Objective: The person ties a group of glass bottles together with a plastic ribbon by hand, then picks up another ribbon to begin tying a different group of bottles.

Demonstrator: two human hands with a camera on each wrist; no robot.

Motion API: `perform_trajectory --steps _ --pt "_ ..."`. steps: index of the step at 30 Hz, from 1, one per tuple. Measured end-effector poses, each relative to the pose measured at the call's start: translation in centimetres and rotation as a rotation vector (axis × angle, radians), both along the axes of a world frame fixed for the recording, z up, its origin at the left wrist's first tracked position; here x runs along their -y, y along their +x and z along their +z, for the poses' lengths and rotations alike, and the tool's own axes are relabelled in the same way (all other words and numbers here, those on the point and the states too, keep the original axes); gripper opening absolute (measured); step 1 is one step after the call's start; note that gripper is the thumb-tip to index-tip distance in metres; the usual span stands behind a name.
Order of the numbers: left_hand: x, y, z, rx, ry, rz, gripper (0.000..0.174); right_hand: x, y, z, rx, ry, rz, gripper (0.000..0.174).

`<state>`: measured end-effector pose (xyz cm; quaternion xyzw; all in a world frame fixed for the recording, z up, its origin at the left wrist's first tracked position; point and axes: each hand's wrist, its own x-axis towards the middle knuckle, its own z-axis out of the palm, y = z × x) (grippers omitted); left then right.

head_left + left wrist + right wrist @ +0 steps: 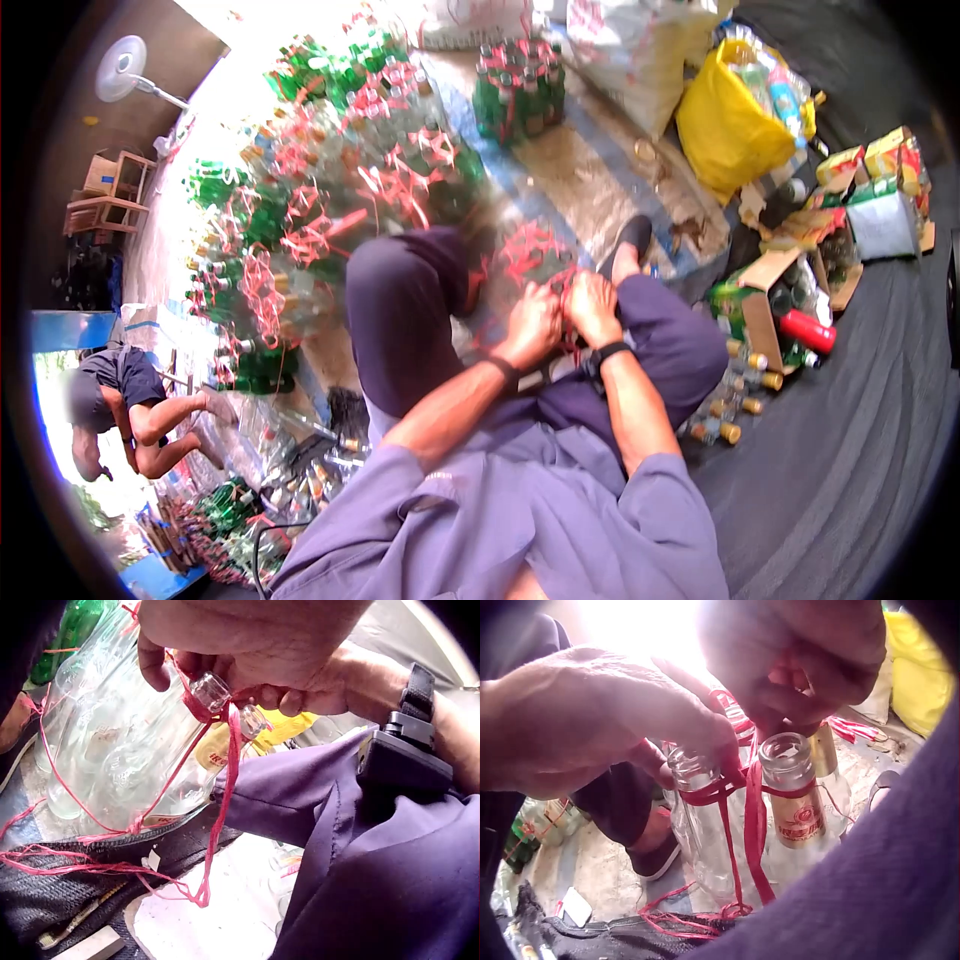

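Observation:
Between my knees stands a bundle of clear glass bottles (705,832), one neck wearing a gold label (799,821). Red plastic string (755,832) loops around the necks, its loose ends trailing down to a dark cloth. My left hand (532,325) pinches the string right at a bottle mouth, thumb and fingers bent together. Close beside it my right hand (592,305) is curled over the string on the other side of the necks. Its fingertips are partly hidden in the left wrist view, behind the left hand and a bottle neck (211,691).
Many string-tied bottle bundles (300,190) fill the left front. A green bottle bundle (518,90), white sacks (630,60) and a yellow bag (735,130) stand ahead. Cartons (765,310) with loose bottles are at right. Another person (140,400) crouches at far left.

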<state>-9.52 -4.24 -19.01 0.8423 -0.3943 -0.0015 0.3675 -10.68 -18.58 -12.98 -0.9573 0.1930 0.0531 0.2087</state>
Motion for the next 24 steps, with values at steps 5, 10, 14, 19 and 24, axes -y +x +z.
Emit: perform_trajectory --steps 5,10,14,19,24 --pt "0.2 -0.3 2.2 -0.047 0.031 0.094 0.008 -0.3 0.2 -0.4 -0.065 -0.050 0.033 0.022" --pt "0.3 -0.4 3.4 -0.085 0.043 0.099 0.011 -0.7 0.2 0.2 -0.079 -0.066 0.008 0.025" --pt "0.4 -0.4 2.9 -0.136 0.062 0.106 0.016 -0.5 0.0 -0.2 -0.070 -0.064 0.020 0.024" --pt "0.2 -0.5 4.2 -0.202 0.075 0.150 0.017 -0.7 0.3 0.3 -0.071 -0.054 -0.005 0.024" --pt "0.0 -0.3 2.7 -0.128 0.045 0.052 0.016 -0.8 0.5 0.4 -0.110 -0.044 -0.015 0.025"
